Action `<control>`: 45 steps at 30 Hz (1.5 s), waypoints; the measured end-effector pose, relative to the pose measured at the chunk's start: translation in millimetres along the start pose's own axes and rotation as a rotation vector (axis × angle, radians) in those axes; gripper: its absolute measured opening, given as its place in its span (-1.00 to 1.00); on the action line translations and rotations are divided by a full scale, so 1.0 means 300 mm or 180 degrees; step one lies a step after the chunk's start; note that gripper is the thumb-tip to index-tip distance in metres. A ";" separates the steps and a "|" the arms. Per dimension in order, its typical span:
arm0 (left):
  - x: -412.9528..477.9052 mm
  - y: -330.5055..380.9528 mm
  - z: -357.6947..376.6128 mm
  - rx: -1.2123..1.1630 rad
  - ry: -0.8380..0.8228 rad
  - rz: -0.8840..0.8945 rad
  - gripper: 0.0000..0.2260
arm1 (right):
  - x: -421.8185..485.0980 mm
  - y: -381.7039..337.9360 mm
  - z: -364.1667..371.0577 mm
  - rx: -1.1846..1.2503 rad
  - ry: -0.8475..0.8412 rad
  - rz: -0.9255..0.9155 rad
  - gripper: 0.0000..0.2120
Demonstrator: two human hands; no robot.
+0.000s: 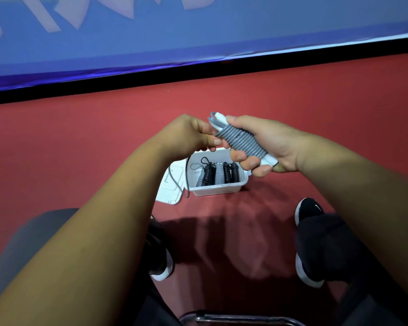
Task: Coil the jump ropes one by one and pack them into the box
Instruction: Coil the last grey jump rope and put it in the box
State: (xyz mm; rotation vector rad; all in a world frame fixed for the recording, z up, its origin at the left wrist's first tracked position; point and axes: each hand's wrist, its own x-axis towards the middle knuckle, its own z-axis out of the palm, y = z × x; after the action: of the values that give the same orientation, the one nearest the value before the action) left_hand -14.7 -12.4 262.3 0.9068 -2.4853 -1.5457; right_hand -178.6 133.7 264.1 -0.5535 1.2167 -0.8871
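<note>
My right hand [262, 144] grips a grey jump rope [242, 140] wound tightly round its white handles, held above the floor. My left hand [193, 135] pinches the rope's loose end at the top left of the bundle. Below them a white plastic box [216, 190] stands on the red floor. Inside it lie several coiled ropes [219, 174], some black and some grey, side by side. A loose grey cord [186, 177] hangs over the box's left wall.
The box's white lid [170, 187] lies flat on the floor to its left. My two black shoes [307, 210] stand on the red floor [80, 142] below. A blue banner with a black base [198, 71] runs across the back.
</note>
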 end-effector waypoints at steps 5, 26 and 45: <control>-0.016 0.007 0.009 0.0170 -0.0057 0.0027 -0.74 | -0.022 0.016 -0.001 -0.0146 -0.0686 0.0441 -0.55; -0.024 0.057 0.016 0.1868 0.0368 0.0994 -0.82 | 0.053 0.044 -0.008 -0.0254 0.1174 0.0243 -0.48; 0.017 0.013 0.037 -0.1401 0.0371 -0.0007 -0.76 | 0.056 0.020 -0.006 -0.0077 0.1339 -0.0435 -0.49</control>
State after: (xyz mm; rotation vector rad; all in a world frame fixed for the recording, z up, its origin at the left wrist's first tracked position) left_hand -24.5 -5.0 259.1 0.8903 -1.9468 -1.8712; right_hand -177.1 123.4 249.3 -0.4867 1.5841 -1.1439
